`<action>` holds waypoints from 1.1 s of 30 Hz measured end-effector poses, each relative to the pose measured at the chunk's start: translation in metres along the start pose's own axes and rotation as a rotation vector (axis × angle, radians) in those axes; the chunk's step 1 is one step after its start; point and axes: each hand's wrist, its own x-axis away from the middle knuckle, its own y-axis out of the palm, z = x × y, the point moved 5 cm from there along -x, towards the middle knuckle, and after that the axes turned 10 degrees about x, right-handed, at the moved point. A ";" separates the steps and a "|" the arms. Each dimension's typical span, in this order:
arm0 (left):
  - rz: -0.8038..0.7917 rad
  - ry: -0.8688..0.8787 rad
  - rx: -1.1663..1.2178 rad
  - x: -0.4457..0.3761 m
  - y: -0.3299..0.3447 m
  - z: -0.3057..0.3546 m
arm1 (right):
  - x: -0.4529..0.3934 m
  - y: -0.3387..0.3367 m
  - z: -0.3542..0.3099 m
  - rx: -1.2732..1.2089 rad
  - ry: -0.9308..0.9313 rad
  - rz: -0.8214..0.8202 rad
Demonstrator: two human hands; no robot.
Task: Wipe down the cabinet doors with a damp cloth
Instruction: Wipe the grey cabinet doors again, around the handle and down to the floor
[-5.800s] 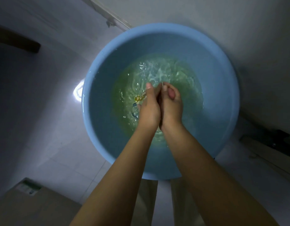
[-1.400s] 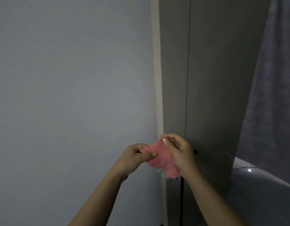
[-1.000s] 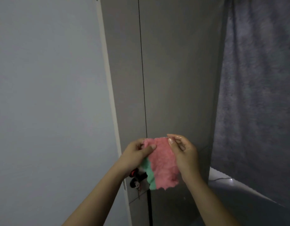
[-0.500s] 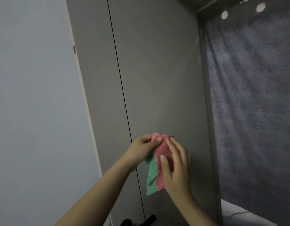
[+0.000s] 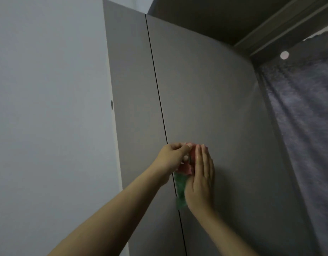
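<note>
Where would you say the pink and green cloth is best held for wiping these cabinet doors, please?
Probably flat under the right hand, coming straight at the door face. The cloth hangs limp, its top corner pinched by the left hand, so an open palm over the pink upper part would spread it against the cabinet door; the green end trails below.

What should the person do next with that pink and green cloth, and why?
Probably let go with the left hand, which pinches the cloth's top edge, and start stroking along the cabinet door. The right hand lies flat over the cloth with straight fingers, just right of the seam between the doors, so the cloth seems placed for wiping.
</note>
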 end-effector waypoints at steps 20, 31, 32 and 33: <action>1.054 0.631 -1.099 -0.062 -0.094 0.112 | -0.312 0.125 -0.033 0.152 -0.383 -0.193; 1.173 0.302 -1.023 -0.093 -0.116 0.148 | -0.328 0.128 -0.043 0.104 -0.726 -0.127; 1.176 0.306 -1.037 -0.094 -0.118 0.147 | -0.343 0.132 -0.044 0.122 -0.632 -0.150; 1.182 0.323 -1.051 -0.094 -0.121 0.146 | -0.354 0.133 -0.053 0.127 -0.554 -0.161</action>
